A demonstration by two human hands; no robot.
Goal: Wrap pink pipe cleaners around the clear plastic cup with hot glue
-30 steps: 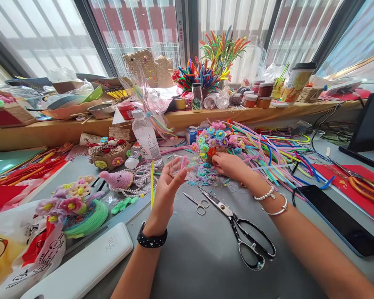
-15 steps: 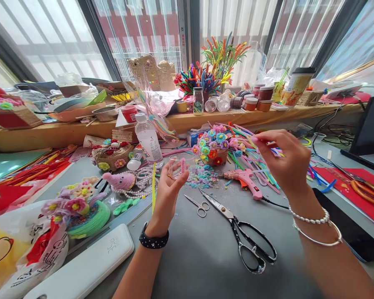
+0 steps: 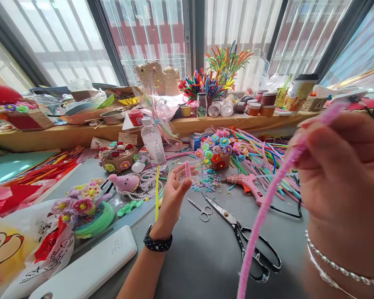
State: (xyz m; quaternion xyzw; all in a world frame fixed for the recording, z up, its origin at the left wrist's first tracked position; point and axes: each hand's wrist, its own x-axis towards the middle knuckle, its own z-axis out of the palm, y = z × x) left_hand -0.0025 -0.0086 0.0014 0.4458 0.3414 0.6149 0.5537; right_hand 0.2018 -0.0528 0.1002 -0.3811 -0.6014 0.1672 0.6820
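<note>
My left hand point(image 3: 169, 200) is closed over the table, its thumb pressing a short upright pink fuzzy piece point(image 3: 187, 168), apparently pipe cleaner, against the fingers. Much nearer the camera, at the right, my right hand point(image 3: 343, 166) pinches a long pink pipe cleaner point(image 3: 262, 214) that slants down to the bottom edge. It passes in front of the large black-handled scissors point(image 3: 226, 215), hiding part of a handle. Small silver scissors point(image 3: 202, 209) lie between the hands. A clear plastic box point(image 3: 197, 167) stands just behind my left fingers.
Behind are a pink glue gun point(image 3: 248, 185), loose pipe cleaners point(image 3: 272, 155), a flower basket point(image 3: 222, 161) and colourful clippings point(image 3: 209, 182). To the left stand a clear bottle point(image 3: 153, 143), a pink crocheted figure point(image 3: 124, 182) on beads, and a white oblong case point(image 3: 90, 263).
My right hand has come much closer to the camera and to the right, bringing the long pink pipe cleaner into plain view. My left hand keeps its hold; the view has shifted slightly.
</note>
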